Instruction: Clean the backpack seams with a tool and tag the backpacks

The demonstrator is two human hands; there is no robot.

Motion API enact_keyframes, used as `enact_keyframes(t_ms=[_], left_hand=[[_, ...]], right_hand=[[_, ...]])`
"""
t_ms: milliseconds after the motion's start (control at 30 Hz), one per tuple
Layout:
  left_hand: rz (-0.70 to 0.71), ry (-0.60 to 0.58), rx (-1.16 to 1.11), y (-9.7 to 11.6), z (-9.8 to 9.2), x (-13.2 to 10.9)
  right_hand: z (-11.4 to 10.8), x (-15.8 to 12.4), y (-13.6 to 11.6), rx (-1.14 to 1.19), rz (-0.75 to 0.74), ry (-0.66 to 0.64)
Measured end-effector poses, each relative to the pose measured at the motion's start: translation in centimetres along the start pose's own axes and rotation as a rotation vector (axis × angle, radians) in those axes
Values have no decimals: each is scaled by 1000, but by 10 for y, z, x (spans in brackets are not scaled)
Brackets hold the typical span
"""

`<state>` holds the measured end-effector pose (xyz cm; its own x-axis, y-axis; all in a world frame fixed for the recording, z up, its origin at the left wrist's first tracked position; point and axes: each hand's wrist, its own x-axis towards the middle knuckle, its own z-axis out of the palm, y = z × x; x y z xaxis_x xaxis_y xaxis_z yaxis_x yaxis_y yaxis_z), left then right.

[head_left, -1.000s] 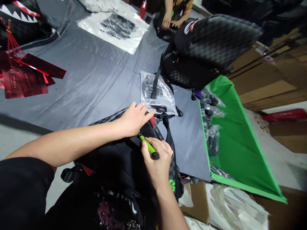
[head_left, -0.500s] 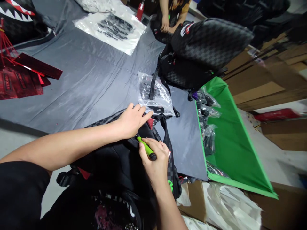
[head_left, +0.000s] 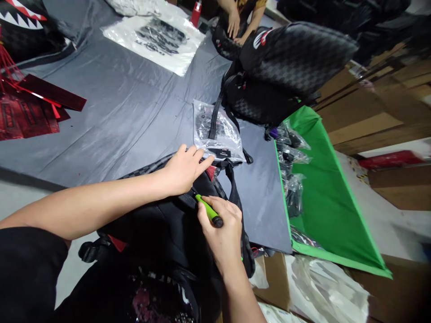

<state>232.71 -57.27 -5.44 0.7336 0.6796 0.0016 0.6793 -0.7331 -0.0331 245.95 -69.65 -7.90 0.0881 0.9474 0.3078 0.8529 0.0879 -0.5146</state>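
A black backpack (head_left: 168, 224) with checkered side panels lies before me at the table's near edge. My left hand (head_left: 185, 172) bends its fingers, slightly apart, over the backpack's upper edge; their undersides are hidden. Just below it, my right hand (head_left: 222, 224) is closed around a slim tool with a green handle (head_left: 207, 206) and a black end. The tool's front end points at the black fabric beside my left palm, and its tip is too small to make out. Beyond my left fingers, a clear plastic pouch (head_left: 218, 128) lies partly under a black strap.
Another checkered backpack (head_left: 289, 67) stands at the far right. Green fabric bin (head_left: 336, 202) holds several bagged items at the table's right side. Red tags (head_left: 30, 107) lie left, a white printed plastic bag (head_left: 158, 42) farther back. Another person's hands (head_left: 235, 27) rest on a black bag.
My right hand has shifted slightly right and down with the green-handled tool. My left hand stays on the backpack. The other person's hands have moved apart.
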Motion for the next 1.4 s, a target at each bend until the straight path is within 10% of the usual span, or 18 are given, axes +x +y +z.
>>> enact_keyframes(t_ms=[367, 667, 967, 1200, 1400], left_hand=[[-41, -300, -23, -7, -33, -2], [-266, -315, -1, -1, -35, -18], [-162, -290, 94, -11, -23, -18], [-309, -491, 19, -5, -47, -9], [-299, -285, 54, -9, -27, -21]], right_hand=[[2, -5, -2, 128, -17, 41], [33, -4, -1, 248, -152, 130], [31, -5, 4, 316, -115, 100], [30, -4, 7, 340, -134, 105], [36, 1, 6, 315, -114, 125]])
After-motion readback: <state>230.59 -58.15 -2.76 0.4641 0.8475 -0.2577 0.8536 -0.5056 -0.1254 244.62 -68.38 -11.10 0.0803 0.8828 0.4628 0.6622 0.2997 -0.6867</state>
